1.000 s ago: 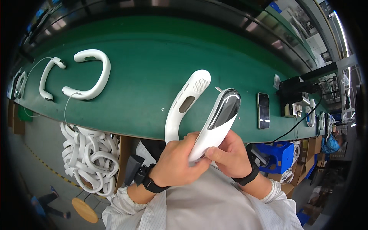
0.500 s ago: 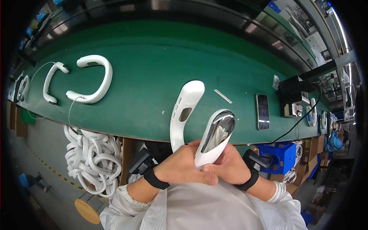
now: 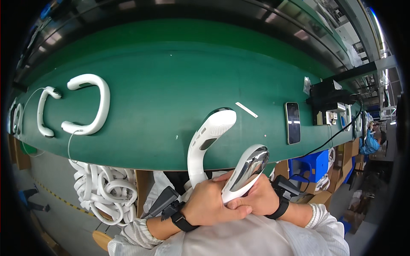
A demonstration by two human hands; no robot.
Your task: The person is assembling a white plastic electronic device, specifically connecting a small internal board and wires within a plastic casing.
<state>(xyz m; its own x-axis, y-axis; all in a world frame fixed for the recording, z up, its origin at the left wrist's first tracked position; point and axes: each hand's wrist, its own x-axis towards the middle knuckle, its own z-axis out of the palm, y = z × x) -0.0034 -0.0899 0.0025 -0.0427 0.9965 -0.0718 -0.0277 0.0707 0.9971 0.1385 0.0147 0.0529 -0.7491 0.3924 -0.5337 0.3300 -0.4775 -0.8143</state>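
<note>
A white U-shaped neck fan with a shiny silver inner face sits in both my hands, close to my chest, below the green belt's near edge. My left hand wraps the bend of the fan from the left. My right hand grips it from the right, behind the silver-faced arm. The fan's other arm points up over the belt.
Two more white neck fans lie on the belt at the left, with thin cables. A dark phone and a small white strip lie at the right, by black devices. A heap of white fans hangs below the belt.
Both hands have drawn the fan down and toward my chest, off the belt. The silver-faced arm has dropped lower and the white strip on the belt is uncovered.
</note>
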